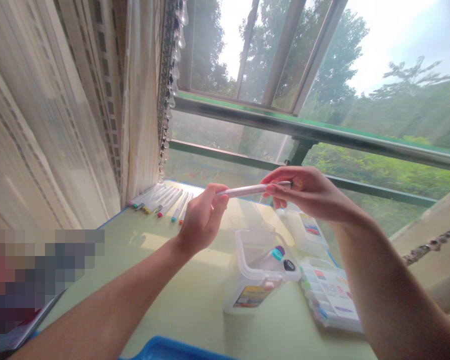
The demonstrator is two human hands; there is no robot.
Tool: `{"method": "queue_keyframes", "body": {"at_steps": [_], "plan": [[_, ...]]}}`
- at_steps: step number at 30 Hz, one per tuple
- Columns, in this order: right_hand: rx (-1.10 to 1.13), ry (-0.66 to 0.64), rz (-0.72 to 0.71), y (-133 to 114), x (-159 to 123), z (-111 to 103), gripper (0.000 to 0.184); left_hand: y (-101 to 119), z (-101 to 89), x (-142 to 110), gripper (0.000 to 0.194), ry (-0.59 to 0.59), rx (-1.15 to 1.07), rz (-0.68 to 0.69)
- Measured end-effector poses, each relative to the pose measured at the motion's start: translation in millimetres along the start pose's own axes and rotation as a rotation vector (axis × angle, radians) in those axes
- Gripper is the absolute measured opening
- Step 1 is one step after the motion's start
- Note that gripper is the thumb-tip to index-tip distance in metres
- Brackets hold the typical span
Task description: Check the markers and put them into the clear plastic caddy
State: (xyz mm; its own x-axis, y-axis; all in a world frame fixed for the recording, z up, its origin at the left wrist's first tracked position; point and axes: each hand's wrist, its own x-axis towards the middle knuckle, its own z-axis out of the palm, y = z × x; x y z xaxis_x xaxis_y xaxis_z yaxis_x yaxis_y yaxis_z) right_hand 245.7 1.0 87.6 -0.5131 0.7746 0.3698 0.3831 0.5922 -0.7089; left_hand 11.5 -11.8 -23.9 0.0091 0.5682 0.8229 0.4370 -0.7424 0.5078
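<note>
My left hand (202,217) and my right hand (307,192) hold one white marker pen (247,190) level between them above the table, in front of the window. The left fingers pinch its left end. The right fingers close around its right end. Below the hands stands a clear plastic marker box (257,272) with a few markers inside, their coloured caps showing. A row of several white markers (163,201) lies on the pale green table (195,300) near the curtain.
A clear lid (309,230) and a flat marker case (332,295) lie right of the box. A blue object (165,348) sits at the near edge. A curtain (60,125) hangs left. A blurred patch covers the lower left.
</note>
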Motion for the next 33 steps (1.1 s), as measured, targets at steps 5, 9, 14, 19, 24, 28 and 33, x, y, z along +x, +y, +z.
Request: {"method": "queue_keyframes", "body": {"at_steps": [5, 9, 14, 19, 24, 28, 33], "plan": [[0.022, -0.011, 0.061, 3.2, -1.7, -1.3, 0.039, -1.4, 1.5, -0.5, 0.025, 0.010, 0.004, -0.009], [0.055, -0.035, 0.067, 4.1, -2.3, -0.7, 0.038, -1.3, 2.0, -1.0, 0.023, 0.019, 0.010, -0.009], [0.046, -0.022, 0.071, 4.3, -2.6, -0.1, 0.035, -0.4, 1.3, -0.5, 0.021, 0.017, 0.001, -0.001], [0.006, -0.023, 0.075, 2.0, -3.2, 0.1, 0.033, -1.0, 0.8, -0.4, 0.022, 0.002, -0.010, 0.002], [-0.003, -0.015, 0.060, -0.2, -3.5, 0.4, 0.028, -0.9, 0.9, -1.5, 0.025, -0.018, -0.042, -0.007], [-0.001, -0.011, 0.046, 0.1, -2.7, 0.2, 0.029, -1.5, 1.1, -2.3, 0.029, -0.034, -0.082, -0.011], [0.008, 0.002, 0.046, 3.2, -0.6, -0.1, 0.028, -2.7, 1.3, -1.1, 0.033, -0.035, -0.098, 0.013]]}}
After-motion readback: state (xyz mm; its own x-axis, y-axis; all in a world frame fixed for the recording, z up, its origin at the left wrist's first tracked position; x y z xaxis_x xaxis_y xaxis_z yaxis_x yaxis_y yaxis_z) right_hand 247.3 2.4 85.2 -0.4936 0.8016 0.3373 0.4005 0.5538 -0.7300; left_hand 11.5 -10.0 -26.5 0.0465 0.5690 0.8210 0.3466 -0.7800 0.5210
